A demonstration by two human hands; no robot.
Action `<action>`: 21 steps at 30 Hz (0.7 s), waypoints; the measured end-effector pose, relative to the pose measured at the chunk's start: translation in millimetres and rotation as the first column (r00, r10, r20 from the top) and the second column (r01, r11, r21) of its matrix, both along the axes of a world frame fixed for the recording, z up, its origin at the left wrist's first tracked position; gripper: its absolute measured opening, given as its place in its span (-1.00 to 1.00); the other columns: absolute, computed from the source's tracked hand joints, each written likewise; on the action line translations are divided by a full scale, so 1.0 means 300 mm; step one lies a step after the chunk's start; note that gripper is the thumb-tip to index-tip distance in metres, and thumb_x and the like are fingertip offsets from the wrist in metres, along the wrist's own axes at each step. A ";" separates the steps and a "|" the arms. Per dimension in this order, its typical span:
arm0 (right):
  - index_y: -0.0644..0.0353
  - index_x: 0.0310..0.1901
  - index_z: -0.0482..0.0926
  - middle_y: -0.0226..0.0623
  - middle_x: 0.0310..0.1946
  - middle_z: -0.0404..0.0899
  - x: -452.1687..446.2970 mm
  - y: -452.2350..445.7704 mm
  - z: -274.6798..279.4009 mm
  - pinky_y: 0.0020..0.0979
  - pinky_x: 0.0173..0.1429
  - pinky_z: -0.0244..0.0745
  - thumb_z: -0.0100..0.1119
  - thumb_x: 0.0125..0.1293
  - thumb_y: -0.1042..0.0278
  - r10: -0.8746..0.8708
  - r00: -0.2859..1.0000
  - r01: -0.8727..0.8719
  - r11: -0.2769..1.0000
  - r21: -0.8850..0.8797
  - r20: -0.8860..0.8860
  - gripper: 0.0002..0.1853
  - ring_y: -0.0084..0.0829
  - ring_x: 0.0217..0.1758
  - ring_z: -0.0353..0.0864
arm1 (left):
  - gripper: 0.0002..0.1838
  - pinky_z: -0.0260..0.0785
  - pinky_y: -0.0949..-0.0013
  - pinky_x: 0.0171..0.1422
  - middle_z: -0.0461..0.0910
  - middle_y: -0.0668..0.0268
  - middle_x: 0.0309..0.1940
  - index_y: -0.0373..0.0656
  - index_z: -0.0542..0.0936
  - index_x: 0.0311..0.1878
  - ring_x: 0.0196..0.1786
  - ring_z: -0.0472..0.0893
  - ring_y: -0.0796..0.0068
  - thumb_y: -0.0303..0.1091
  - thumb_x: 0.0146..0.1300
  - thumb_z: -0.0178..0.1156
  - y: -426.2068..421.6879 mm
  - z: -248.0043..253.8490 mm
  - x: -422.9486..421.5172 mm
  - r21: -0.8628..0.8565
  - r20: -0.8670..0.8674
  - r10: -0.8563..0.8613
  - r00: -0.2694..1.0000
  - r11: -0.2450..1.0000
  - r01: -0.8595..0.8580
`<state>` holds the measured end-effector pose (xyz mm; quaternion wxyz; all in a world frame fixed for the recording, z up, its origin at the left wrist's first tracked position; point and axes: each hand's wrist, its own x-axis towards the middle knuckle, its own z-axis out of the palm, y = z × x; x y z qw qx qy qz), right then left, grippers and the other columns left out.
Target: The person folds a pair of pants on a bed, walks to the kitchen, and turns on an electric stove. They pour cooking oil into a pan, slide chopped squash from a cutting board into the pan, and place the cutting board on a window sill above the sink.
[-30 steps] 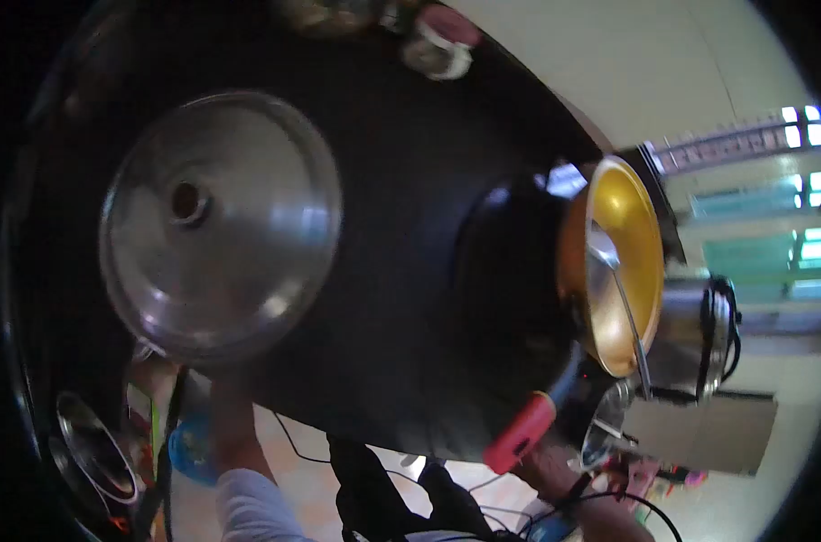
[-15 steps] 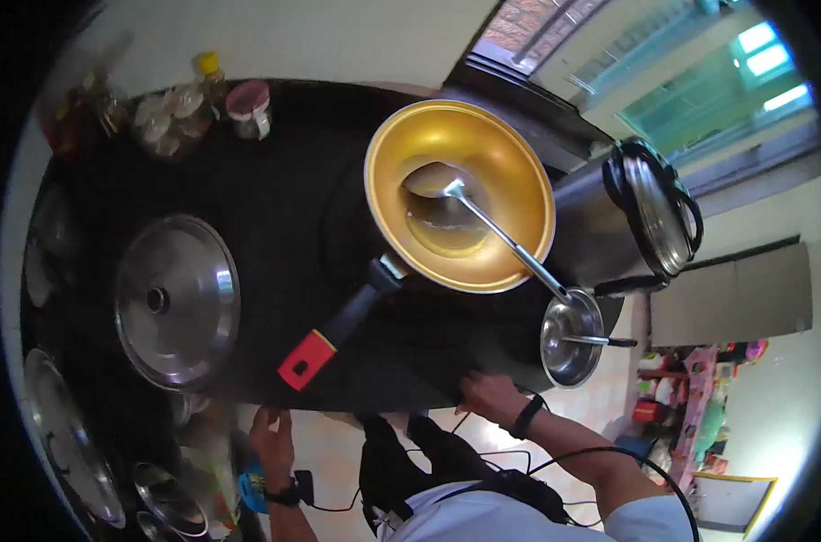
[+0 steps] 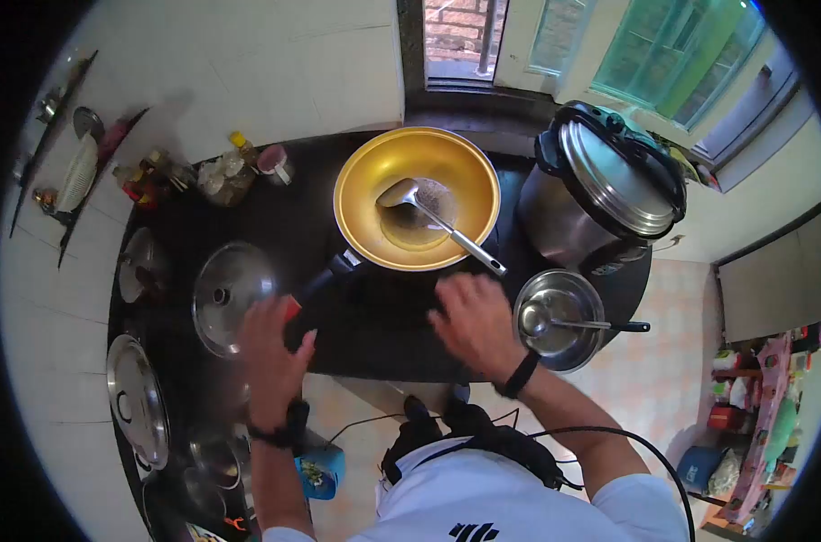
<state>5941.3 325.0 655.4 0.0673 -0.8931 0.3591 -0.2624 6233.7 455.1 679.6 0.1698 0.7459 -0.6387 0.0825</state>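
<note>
A gold pan [image 3: 472,181] was set on the counter [image 3: 374,330], its handle [image 3: 317,284] slanted toward the nearer left hand [image 3: 273,357], contact indiscernible; both hands' fingers were spread, nothing visibly gripped, the right hand [image 3: 476,327] near the spatula [image 3: 469,246].

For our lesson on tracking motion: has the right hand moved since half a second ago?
Yes. Judged against the countertop, the right hand has moved forward, from the near edge toward the golden pan.
</note>
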 end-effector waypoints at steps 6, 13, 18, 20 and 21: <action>0.23 0.03 0.51 -0.16 -0.07 0.54 -0.063 -0.222 -0.143 -0.10 -0.08 0.56 0.42 0.18 0.28 -0.157 0.980 0.166 0.984 0.062 -0.125 -0.57 -0.12 -0.09 0.63 | -0.36 0.44 -0.03 0.15 0.62 0.08 0.00 -0.17 0.46 0.34 0.08 0.60 -0.01 -0.06 0.29 0.37 -0.131 -0.174 0.066 0.165 0.059 0.010 0.998 0.986 -0.020; 0.16 -0.13 0.53 -0.15 -0.20 0.58 -0.051 -0.276 -0.147 -0.04 -0.28 0.62 0.29 0.27 0.35 -0.216 0.967 0.225 0.972 0.062 -0.132 -0.81 -0.08 -0.27 0.72 | -0.55 0.52 -0.05 -0.29 0.66 0.01 -0.25 -0.19 0.48 -0.01 -0.26 0.70 -0.11 0.08 0.50 0.12 -0.189 -0.089 0.008 0.315 0.087 -0.073 0.994 0.948 0.042; 0.11 -0.11 0.58 -0.18 -0.26 0.60 -0.156 -0.217 0.078 -0.02 -0.18 0.60 0.29 0.26 0.34 -0.191 0.982 0.189 0.978 0.086 0.011 -0.81 -0.03 -0.19 0.70 | -0.52 0.49 -0.15 -0.19 0.67 -0.09 -0.27 -0.19 0.49 -0.01 -0.20 0.67 -0.21 0.12 0.47 0.15 -0.265 0.019 0.095 0.376 -0.103 -0.106 0.989 0.916 0.137; 0.12 -0.10 0.60 -0.19 -0.26 0.61 -0.199 -0.203 0.186 -0.02 -0.14 0.58 0.31 0.24 0.36 -0.162 0.986 0.158 0.983 0.096 0.042 -0.80 -0.02 -0.16 0.69 | -0.51 0.46 -0.18 -0.13 0.67 -0.09 -0.31 -0.19 0.50 -0.01 -0.16 0.65 -0.25 0.13 0.46 0.17 -0.304 0.049 0.147 0.416 -0.155 -0.082 0.984 0.898 0.140; 0.12 -0.10 0.61 -0.19 -0.26 0.61 -0.219 -0.197 0.241 -0.03 -0.12 0.57 0.32 0.23 0.37 -0.150 0.988 0.145 0.984 0.106 0.041 -0.79 -0.02 -0.15 0.68 | -0.50 0.47 -0.18 -0.12 0.67 -0.10 -0.31 -0.19 0.50 -0.01 -0.16 0.65 -0.26 0.14 0.45 0.18 -0.322 0.057 0.175 0.409 -0.151 -0.103 0.983 0.899 0.157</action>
